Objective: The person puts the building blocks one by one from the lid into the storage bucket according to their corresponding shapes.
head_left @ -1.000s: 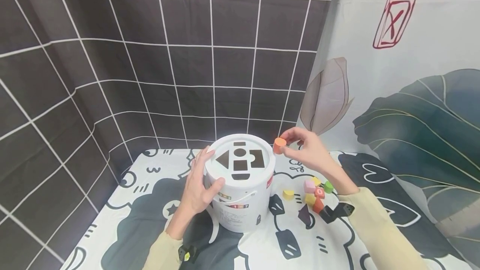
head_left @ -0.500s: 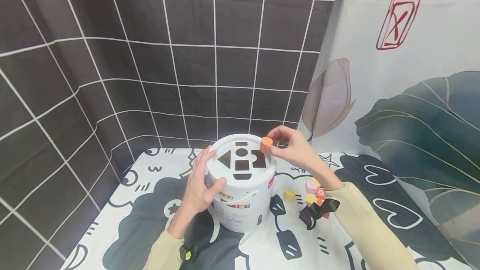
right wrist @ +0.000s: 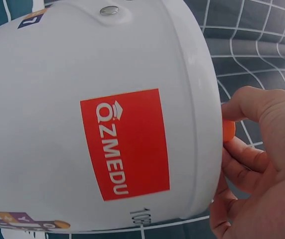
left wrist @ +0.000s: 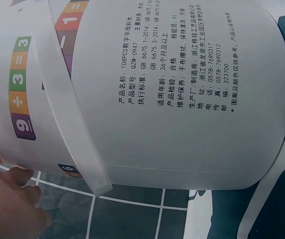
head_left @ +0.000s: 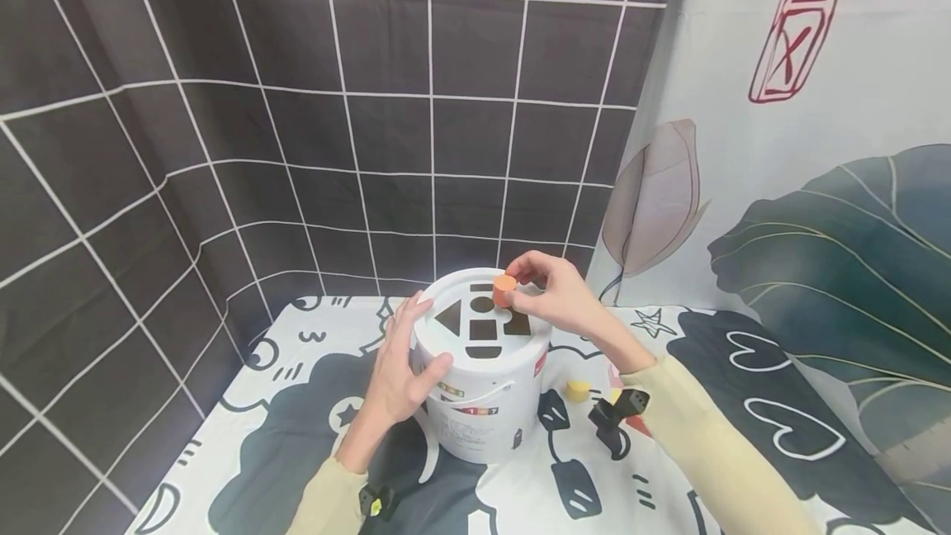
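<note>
A white bucket (head_left: 483, 403) stands on the patterned cloth, its lid (head_left: 453, 345) cut with dark shape holes. My left hand (head_left: 401, 370) grips the bucket's left side at the lid rim, thumb on the front. My right hand (head_left: 553, 300) pinches an orange cylinder block (head_left: 504, 290) just above the lid, beside the round hole (head_left: 482, 304). In the right wrist view the orange block (right wrist: 228, 131) peeks past the bucket (right wrist: 107, 119) between my fingers (right wrist: 252, 159). The left wrist view is filled by the bucket's side (left wrist: 182, 89) and its handle (left wrist: 68, 119).
A yellow block (head_left: 577, 389) and other coloured blocks, partly hidden by my right forearm, lie on the cloth to the bucket's right. Dark tiled backdrop rises behind and to the left; a leaf-print curtain (head_left: 817, 188) hangs on the right.
My right hand has carried the orange block leftward from beyond the bucket's right rim to over the lid near the round hole. The left hand has kept its grip on the bucket.
</note>
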Motion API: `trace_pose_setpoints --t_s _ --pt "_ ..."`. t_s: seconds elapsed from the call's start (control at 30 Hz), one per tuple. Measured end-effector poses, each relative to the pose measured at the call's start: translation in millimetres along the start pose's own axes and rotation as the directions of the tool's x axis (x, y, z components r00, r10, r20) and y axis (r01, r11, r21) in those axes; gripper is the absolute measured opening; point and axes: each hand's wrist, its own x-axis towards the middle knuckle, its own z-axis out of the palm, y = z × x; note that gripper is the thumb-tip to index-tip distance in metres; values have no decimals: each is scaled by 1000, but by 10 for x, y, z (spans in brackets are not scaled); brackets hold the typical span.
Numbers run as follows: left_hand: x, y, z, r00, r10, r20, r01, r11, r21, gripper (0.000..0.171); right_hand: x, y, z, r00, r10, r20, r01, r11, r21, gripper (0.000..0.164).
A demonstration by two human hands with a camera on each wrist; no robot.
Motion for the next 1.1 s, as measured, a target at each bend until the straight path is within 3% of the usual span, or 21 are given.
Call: trace_pose_setpoints --t_s 1.1 --pt "-12 -21 0 1000 -15 9 15 1000 15 75 172 39 171 1000 15 14 -15 998 -61 24"
